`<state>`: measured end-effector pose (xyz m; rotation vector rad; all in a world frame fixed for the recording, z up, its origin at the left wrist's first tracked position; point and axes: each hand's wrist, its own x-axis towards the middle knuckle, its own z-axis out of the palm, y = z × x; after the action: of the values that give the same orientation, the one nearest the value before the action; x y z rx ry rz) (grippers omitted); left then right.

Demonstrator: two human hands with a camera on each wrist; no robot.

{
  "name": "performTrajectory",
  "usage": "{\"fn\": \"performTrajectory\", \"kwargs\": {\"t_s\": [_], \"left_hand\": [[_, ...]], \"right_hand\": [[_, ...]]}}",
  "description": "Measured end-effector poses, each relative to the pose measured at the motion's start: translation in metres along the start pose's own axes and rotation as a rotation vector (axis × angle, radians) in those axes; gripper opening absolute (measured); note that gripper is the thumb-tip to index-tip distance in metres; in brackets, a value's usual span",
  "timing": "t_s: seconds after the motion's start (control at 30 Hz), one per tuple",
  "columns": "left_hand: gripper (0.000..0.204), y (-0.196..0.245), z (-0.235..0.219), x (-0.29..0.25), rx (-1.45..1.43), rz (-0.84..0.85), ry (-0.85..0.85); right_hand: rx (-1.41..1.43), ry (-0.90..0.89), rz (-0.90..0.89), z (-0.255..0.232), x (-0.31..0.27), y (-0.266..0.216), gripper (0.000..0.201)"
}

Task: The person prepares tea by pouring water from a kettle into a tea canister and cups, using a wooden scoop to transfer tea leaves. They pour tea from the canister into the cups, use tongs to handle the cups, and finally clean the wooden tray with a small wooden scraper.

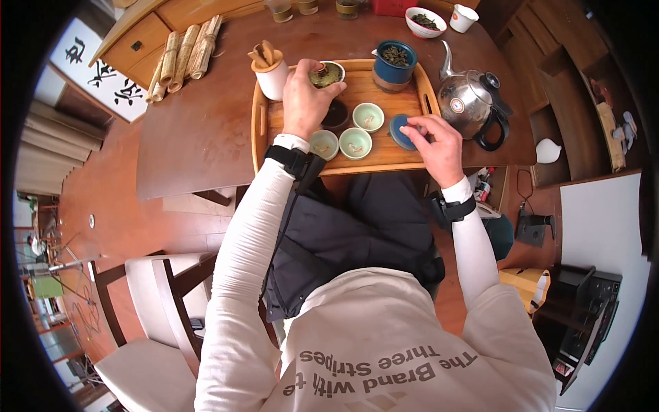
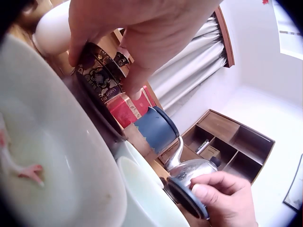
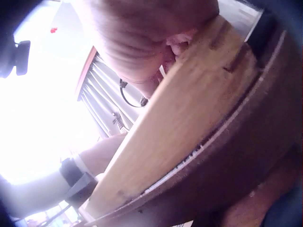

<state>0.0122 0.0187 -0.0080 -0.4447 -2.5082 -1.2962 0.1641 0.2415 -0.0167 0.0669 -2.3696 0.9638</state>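
My left hand (image 1: 305, 97) spans a dark gaiwan with a gold pattern (image 2: 97, 78), its thumb and fingers on opposite sides. From above, the gaiwan's patterned top (image 1: 325, 75) is partly covered by the hand. My right hand (image 1: 437, 142) pinches a round blue lid (image 1: 401, 132) at its edge, over the tray's front right; the lid (image 2: 188, 196) appears tilted in the left wrist view. Between the hands stand three pale green cups (image 1: 355, 143) and a dark round cup (image 1: 336, 115). In the right wrist view the tray wall (image 3: 180, 113) hides what the fingers hold.
On the wooden tray (image 1: 257, 130) stand a blue pot of tea leaves (image 1: 395, 69) and a white holder with wooden tools (image 1: 273, 79). A steel kettle (image 1: 467, 99) stands at its right. Rolled bamboo mats (image 1: 184, 55), a bowl of leaves (image 1: 425, 23) and a white cup (image 1: 463, 18) lie farther back.
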Motion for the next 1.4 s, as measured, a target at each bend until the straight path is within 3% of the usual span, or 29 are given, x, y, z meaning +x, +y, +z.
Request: {"fn": "performTrajectory", "kwargs": {"t_s": [0.27, 0.47, 0.63, 0.67, 0.8, 0.93, 1.1, 1.27, 1.4], "left_hand": [[0.062, -0.001, -0.004, -0.005, -0.097, 0.02, 0.012], [0.074, -0.006, -0.015, -0.017, -0.047, 0.066, -0.008], [0.065, -0.001, -0.054, -0.061, 0.012, 0.1, 0.071], [0.049, 0.001, -0.064, -0.071, 0.013, 0.08, 0.107], [0.028, -0.025, -0.081, -0.095, 0.177, 0.048, 0.243], [0.025, -0.049, -0.077, -0.1, 0.155, 0.175, 0.31], [0.023, -0.054, -0.069, -0.1, 0.043, 0.084, 0.361], [0.027, -0.05, -0.068, -0.096, 0.212, 0.192, 0.329], [0.033, -0.046, -0.068, -0.095, 0.261, 0.106, 0.277]], "right_hand": [[0.112, 0.01, -0.213, 0.006, 0.092, -0.048, 0.021], [-0.104, 0.03, -0.272, 0.009, 0.145, -0.021, 0.021], [-0.182, 0.014, -0.206, -0.003, 0.15, 0.003, 0.021], [-0.223, -0.009, -0.187, -0.004, 0.15, 0.009, 0.022], [-0.223, -0.047, -0.171, 0.004, 0.151, 0.023, 0.023], [-0.198, -0.062, -0.142, 0.012, 0.159, 0.026, 0.023], [-0.24, -0.149, -0.098, 0.005, 0.157, 0.018, 0.024], [-0.226, -0.209, -0.173, -0.005, 0.155, 0.019, 0.024], [-0.222, -0.189, -0.208, 0.0, 0.158, 0.022, 0.023]]}}
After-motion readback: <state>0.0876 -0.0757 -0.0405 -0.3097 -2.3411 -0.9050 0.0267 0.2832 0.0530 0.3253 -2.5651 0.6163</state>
